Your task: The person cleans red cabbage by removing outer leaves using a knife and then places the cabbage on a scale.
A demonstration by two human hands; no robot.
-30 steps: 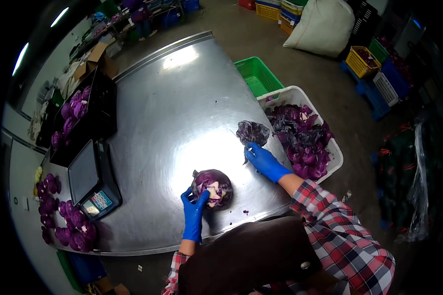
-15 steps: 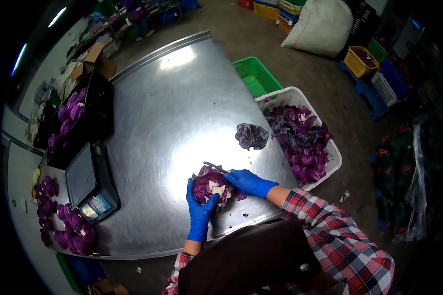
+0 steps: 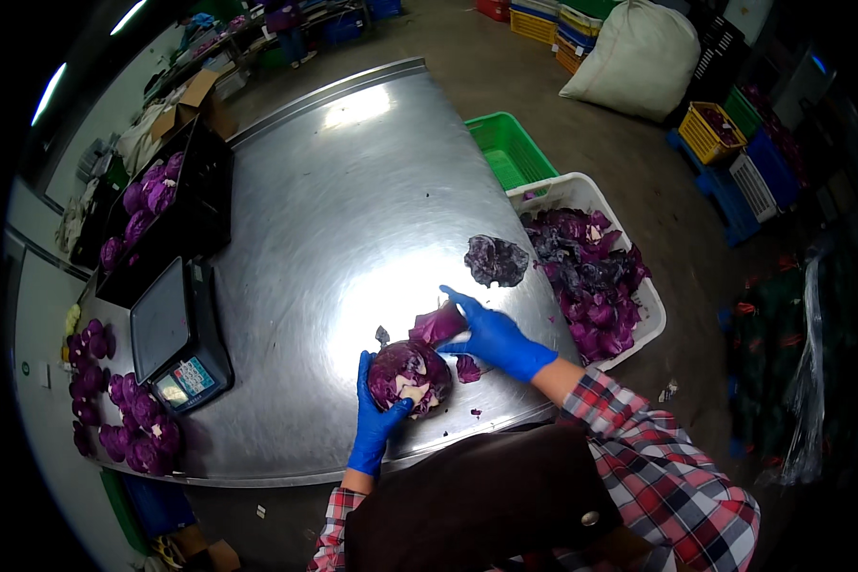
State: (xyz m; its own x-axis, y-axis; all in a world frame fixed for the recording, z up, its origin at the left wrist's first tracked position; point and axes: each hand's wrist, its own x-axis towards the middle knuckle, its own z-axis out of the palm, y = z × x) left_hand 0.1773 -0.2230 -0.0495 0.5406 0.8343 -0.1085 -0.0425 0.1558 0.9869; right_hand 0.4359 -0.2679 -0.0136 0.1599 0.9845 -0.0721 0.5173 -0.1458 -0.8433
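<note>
My left hand point(image 3: 376, 419) in a blue glove is wrapped round the near-left side of a red cabbage point(image 3: 410, 376). A pale cut stem faces up on the cabbage, above the steel table. At the far right side of the head, my right hand point(image 3: 496, 338), also blue-gloved, grips a loose purple cabbage leaf point(image 3: 436, 324) between thumb and fingers. The knife seen earlier is not visible now. Leaf scraps point(image 3: 467, 369) lie beside the cabbage, and a dark wilted leaf point(image 3: 497, 260) rests farther off near the table's right edge.
A white crate point(image 3: 650, 310) full of purple leaves stands against the table's right edge, with a green crate point(image 3: 510, 153) beyond it. On the left are a scale point(image 3: 183, 334), several cabbages point(image 3: 141, 419) and a black crate point(image 3: 200, 205) holding more cabbages.
My right hand has moved up and spread, pulling a purple leaf away from the cabbage; the knife has gone from sight. The left hand still holds the cabbage.
</note>
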